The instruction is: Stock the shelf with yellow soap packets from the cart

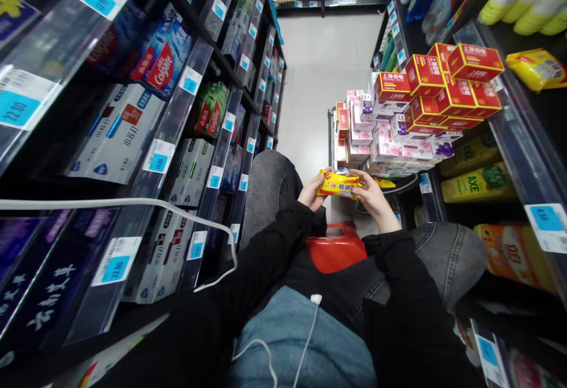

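A yellow-wrapped bar of sulfur soap (339,185) is held level in front of my knees. My left hand (312,192) grips its left end, and my right hand (372,196) has its fingers closed on the right end. Just beyond my right hand, part of another yellow packet (384,183) shows. Past that stands a stack of pink and white soap boxes (390,143), with red and yellow soap boxes (458,95) piled on top.
Shelves of toothpaste boxes (163,60) line my left. On my right, shelves hold yellow AXE bottles (481,184) and a lone yellow packet (537,70). A red plastic stool (336,249) is between my legs. A white cable (195,218) crosses on the left. The aisle floor (316,81) runs ahead.
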Demonstrator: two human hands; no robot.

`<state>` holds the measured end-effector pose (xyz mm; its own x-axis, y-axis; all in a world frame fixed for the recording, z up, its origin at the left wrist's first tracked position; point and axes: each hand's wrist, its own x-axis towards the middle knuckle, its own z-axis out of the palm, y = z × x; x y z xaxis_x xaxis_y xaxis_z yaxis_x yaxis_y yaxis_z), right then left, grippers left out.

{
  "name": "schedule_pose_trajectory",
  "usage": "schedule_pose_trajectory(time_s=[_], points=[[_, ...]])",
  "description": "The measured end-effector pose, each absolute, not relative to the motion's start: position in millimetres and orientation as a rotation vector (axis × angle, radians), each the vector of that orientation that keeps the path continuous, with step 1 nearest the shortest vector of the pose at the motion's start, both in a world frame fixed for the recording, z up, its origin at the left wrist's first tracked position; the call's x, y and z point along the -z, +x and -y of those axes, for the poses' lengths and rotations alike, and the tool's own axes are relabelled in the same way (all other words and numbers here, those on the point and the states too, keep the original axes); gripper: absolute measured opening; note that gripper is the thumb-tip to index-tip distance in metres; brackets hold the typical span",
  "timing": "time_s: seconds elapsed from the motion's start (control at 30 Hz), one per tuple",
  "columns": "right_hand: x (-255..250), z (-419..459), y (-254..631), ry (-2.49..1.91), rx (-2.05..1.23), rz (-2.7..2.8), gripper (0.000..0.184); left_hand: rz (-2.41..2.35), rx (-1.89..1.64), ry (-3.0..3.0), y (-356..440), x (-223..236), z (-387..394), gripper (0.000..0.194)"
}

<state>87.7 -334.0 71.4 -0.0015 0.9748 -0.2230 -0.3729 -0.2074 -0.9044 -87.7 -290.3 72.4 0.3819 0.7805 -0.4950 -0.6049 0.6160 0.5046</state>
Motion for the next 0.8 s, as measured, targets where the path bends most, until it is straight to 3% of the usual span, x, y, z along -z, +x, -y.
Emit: schedule_pose_trajectory(time_s=[0.8], points=[[-72.8, 333.8, 85.2, -1.128, -1.447, 0.745, 0.058, -0.803, -0.884, 0.278, -88.3, -73.8, 289.2, 0.028]])
